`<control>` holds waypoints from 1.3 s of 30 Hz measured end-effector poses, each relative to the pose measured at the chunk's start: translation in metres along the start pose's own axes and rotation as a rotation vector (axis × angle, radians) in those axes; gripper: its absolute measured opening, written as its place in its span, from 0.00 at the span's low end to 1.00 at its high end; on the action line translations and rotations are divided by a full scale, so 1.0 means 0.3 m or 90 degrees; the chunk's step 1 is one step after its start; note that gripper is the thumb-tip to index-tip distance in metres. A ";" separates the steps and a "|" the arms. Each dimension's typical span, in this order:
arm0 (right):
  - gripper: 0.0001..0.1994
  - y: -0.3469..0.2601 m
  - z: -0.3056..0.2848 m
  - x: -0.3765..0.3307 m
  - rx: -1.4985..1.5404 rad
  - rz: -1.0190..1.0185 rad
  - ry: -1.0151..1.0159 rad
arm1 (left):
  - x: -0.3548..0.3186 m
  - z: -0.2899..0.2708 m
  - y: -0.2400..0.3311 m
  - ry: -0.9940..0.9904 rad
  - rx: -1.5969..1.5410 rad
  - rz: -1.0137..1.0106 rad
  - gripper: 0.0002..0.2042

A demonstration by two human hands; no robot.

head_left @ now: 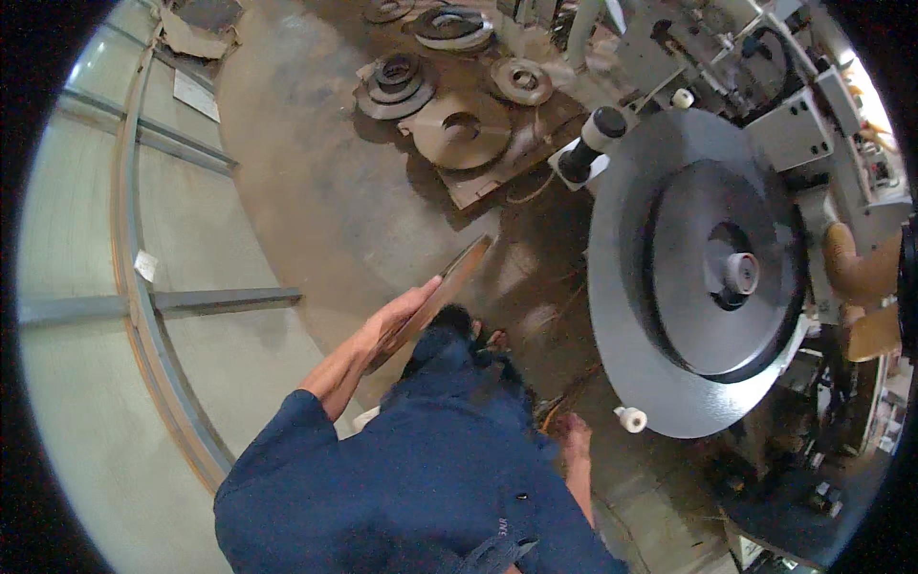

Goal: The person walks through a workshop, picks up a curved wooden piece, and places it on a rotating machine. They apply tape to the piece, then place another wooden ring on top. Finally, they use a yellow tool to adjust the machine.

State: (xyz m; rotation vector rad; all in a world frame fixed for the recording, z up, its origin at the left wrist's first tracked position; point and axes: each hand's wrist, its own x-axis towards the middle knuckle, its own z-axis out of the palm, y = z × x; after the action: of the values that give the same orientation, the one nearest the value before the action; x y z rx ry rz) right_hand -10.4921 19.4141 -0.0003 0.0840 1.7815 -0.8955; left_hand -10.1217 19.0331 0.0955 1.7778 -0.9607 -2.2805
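two bare hands are showing in the head view, below and left of the middle of the frame and at lower centre. the left hand (406,308) is gripping the side of a thin, flat brown piece (464,268), its fingers bending only partway around and the thumb's exact place not showing clearly. the brown piece is appearing nearly edge-on, slanting up to the frame's centre, apart from everything but the hand. the right hand (574,435) is hanging at lower centre, beside the navy blue cloth shirt (440,469); it is blurring, so whether it is holding anything cannot be told.

at the right of the frame, a wide light-grey disc (622,287) is already bearing a dark grey round roll (688,277) around a pale round hub (741,275). at upper centre, a flat brown ring-shaped coil (435,139) is resting on a low brown platform (478,189).

judging from this, picking up the piece is done, while setting it down is remaining; how far the wider work is reaching cannot be told.
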 end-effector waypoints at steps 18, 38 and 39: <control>0.12 -0.423 0.846 -0.092 0.050 0.202 0.119 | 1.199 -0.607 0.701 -0.004 0.172 0.043 0.32; 0.16 -0.425 1.003 -0.187 0.188 0.208 0.180 | 1.483 -0.291 0.711 -0.018 0.548 0.176 0.26; 0.16 -0.252 0.925 -0.198 0.120 0.155 0.173 | 1.368 -0.227 0.693 -0.038 0.567 0.167 0.23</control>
State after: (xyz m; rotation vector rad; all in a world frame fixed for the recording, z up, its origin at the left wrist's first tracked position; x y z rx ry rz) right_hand -10.2845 19.2136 0.0539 0.5562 1.8809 -0.9030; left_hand -10.2517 18.6594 -0.1489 1.6376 -2.3121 -1.8556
